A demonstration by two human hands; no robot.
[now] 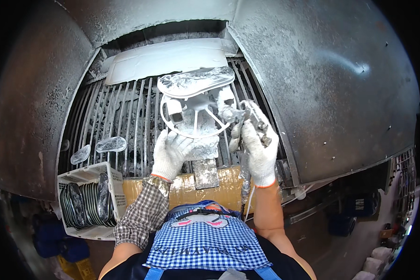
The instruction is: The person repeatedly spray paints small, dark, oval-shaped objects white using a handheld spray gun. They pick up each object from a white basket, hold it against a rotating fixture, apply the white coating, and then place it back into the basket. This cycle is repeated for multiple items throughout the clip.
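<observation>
My right hand (261, 156), in a white knit glove, is wrapped round a coated spray gun (251, 122). The gun's front end points left, toward a white wheel-like stand (196, 122) with a round rim and spokes. Lying across the stand is a long rounded piece (196, 83), white at its edge and covered with clear film on top. My left hand (169, 155), gloved too, is at the near left of the rim with its fingers stretched out; whether they touch the rim I cannot tell. White residue coats a block (203, 150) under the stand.
Metal bars (137, 116) form a crusted grate beneath. Speckled metal walls (345, 93) rise on both sides, and a white board (168, 60) lies at the back. Two film-covered oval pieces (111, 144) rest left, near a white crate (119, 192) of dark oval parts. Brown-taped cardboard (182, 187) lines the front edge.
</observation>
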